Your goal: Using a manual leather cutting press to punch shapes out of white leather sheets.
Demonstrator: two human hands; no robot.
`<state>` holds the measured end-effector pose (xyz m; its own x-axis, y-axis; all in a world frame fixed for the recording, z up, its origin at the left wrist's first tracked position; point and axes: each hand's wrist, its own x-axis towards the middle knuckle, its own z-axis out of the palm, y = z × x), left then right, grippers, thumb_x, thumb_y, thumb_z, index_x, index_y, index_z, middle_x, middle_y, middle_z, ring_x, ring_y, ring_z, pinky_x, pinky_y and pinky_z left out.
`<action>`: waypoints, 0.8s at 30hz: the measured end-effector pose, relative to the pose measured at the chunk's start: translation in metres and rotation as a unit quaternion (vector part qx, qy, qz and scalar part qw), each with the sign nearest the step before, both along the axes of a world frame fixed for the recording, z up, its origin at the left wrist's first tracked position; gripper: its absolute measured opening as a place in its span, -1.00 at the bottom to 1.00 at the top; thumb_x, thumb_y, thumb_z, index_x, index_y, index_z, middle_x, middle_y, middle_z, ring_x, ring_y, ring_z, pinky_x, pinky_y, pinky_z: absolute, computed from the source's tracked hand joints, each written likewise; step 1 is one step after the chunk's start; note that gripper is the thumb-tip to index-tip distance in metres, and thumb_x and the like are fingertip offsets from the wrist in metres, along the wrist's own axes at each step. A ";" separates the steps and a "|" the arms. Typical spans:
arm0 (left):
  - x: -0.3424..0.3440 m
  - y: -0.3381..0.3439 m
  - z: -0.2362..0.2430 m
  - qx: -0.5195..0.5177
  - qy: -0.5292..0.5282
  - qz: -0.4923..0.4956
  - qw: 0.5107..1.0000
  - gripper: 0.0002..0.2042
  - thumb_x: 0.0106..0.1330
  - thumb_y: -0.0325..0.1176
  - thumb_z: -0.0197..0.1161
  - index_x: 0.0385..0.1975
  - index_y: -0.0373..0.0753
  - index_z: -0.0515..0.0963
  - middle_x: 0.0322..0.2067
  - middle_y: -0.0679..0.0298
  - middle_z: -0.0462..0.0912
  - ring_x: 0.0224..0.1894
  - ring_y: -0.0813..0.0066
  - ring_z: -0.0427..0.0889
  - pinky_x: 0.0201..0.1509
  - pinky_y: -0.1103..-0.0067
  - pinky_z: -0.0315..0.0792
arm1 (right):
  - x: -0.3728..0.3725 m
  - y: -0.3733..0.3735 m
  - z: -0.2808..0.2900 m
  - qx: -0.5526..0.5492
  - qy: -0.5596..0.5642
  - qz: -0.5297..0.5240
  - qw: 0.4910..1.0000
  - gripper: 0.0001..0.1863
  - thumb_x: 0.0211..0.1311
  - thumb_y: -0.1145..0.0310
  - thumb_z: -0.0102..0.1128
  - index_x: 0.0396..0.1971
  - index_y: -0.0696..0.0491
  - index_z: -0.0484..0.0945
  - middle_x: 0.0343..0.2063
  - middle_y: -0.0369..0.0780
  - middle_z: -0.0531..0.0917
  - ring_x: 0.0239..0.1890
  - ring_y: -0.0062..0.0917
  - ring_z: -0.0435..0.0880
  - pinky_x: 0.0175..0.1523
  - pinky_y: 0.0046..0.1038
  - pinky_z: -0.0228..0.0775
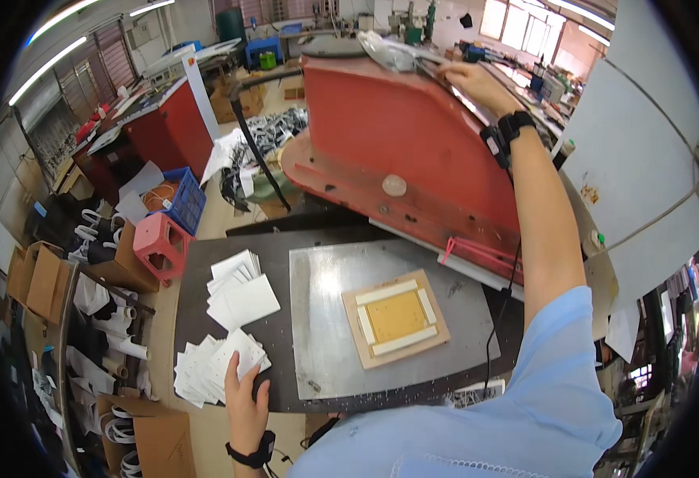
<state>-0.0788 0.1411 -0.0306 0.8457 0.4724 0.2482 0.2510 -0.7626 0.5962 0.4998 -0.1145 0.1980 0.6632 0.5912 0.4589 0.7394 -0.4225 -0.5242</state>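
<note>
My left hand (245, 405) is at the near edge of a loose, fanned pile of white cards (208, 368), its fingertips touching the pile and its thumb apart. A second white pile (246, 303) lies just beyond it. Reaching far forward, my right hand (477, 86) curls at the top edge of a large red machine (401, 131); what its fingers grip is hidden. Close to that hand lies a clear plastic bag (388, 52). A wooden board (404, 357) with pale strips framing a yellow panel (397, 315) rests on a metal plate (318, 350).
A black bent bar (243, 119) rises left of the machine, and a pink strap (469, 247) hangs on its lower edge. Left of the dark table (198, 275) stand a pink stool (162, 245), a blue crate (180, 203) and cardboard boxes (158, 438). A black cable crosses the plate's right side.
</note>
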 end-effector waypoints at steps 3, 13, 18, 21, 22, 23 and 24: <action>0.014 -0.007 0.002 -0.013 -0.003 -0.049 0.999 -0.71 0.23 -0.55 0.27 -0.03 -0.36 0.55 0.32 -0.11 0.27 0.31 -0.10 0.32 0.34 0.29 0.27 | 0.017 -0.018 -0.016 0.017 -0.114 -0.021 0.993 -0.70 0.32 0.31 0.08 -0.06 0.13 0.62 -0.19 -0.25 0.68 -0.15 -0.56 0.57 0.02 -0.52 0.39; 0.045 -0.043 0.008 -0.076 -0.007 -0.202 0.976 -0.73 0.24 -0.51 0.30 -0.06 -0.31 0.58 0.14 0.00 0.51 0.06 0.04 0.58 0.08 0.42 0.50 | -0.284 -0.090 0.020 -0.133 -0.060 0.088 0.985 -0.69 0.24 0.28 0.22 -0.08 0.11 0.61 -0.22 -0.12 0.68 -0.16 -0.33 0.67 -0.05 -0.37 0.51; 0.061 -0.061 0.011 -0.134 0.020 -0.273 0.952 -0.75 0.24 -0.47 0.30 -0.08 -0.26 0.60 0.07 0.08 0.58 0.03 0.07 0.61 0.03 0.40 0.52 | -0.386 -0.138 0.004 -0.287 0.004 0.208 0.935 -0.60 0.26 0.08 0.26 0.04 -0.07 0.57 -0.34 -0.20 0.67 -0.29 -0.34 0.68 -0.26 -0.39 0.55; 0.067 -0.072 0.001 -0.085 -0.010 -0.324 0.942 -0.76 0.25 -0.44 0.31 -0.08 -0.25 0.60 0.05 0.09 0.59 0.01 0.08 0.62 -0.01 0.40 0.54 | -0.384 -0.142 0.009 -0.254 0.029 0.144 0.956 -0.63 0.31 0.12 0.20 0.00 0.01 0.58 -0.35 -0.14 0.68 -0.25 -0.25 0.68 -0.18 -0.31 0.53; 0.066 -0.076 0.001 -0.090 -0.014 -0.330 0.940 -0.76 0.25 -0.44 0.31 -0.08 -0.25 0.60 0.04 0.09 0.60 0.00 0.08 0.62 -0.01 0.40 0.54 | -0.370 -0.136 0.006 -0.222 0.012 0.109 0.969 -0.64 0.32 0.14 0.18 -0.01 0.05 0.58 -0.34 -0.11 0.68 -0.25 -0.21 0.67 -0.15 -0.27 0.52; 0.064 -0.080 0.000 -0.095 -0.016 -0.334 0.938 -0.76 0.26 -0.43 0.31 -0.08 -0.25 0.59 0.04 0.09 0.60 0.00 0.08 0.62 -0.01 0.40 0.54 | -0.354 -0.127 0.001 -0.196 -0.034 0.062 0.978 -0.67 0.30 0.20 0.22 -0.07 0.11 0.60 -0.20 -0.12 0.69 -0.18 -0.25 0.67 -0.05 -0.33 0.51; 0.062 -0.086 0.001 -0.101 -0.016 -0.340 0.935 -0.76 0.26 -0.42 0.31 -0.08 -0.25 0.59 0.03 0.08 0.60 -0.01 0.07 0.62 -0.01 0.40 0.54 | -0.331 -0.120 -0.004 -0.176 -0.057 0.025 0.982 -0.69 0.29 0.24 0.21 -0.09 0.13 0.60 -0.20 -0.09 0.68 -0.17 -0.20 0.66 -0.02 -0.32 0.49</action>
